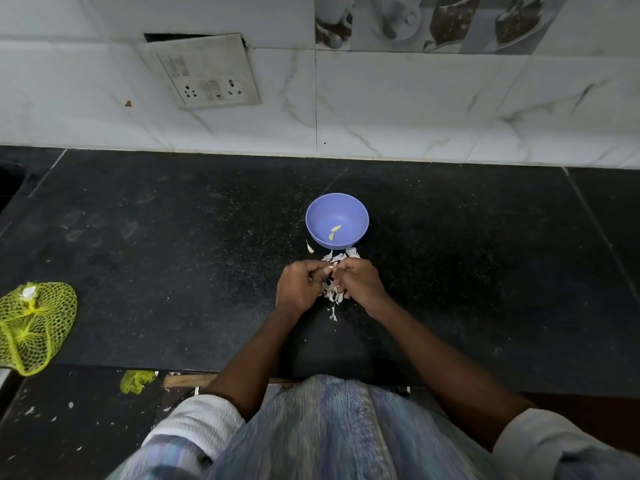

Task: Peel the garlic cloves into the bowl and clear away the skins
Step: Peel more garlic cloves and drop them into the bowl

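Note:
A lilac plastic bowl (337, 203) stands on the black counter with two peeled garlic cloves (334, 231) inside. Just in front of it my left hand (300, 287) and my right hand (360, 280) meet, fingers curled, pinching a small garlic clove (330, 268) between them. Only a sliver of that clove shows. A heap of white garlic skins (332, 292) lies under and between the hands and reaches up to the bowl's near side. One loose unpeeled clove (310, 247) lies on the counter at the bowl's lower left.
A yellow mesh bag (33, 325) lies at the counter's left front edge, and a scrap of the same mesh (136, 380) sits below the edge. A tiled wall with a socket plate (204, 72) backs the black counter (467, 271).

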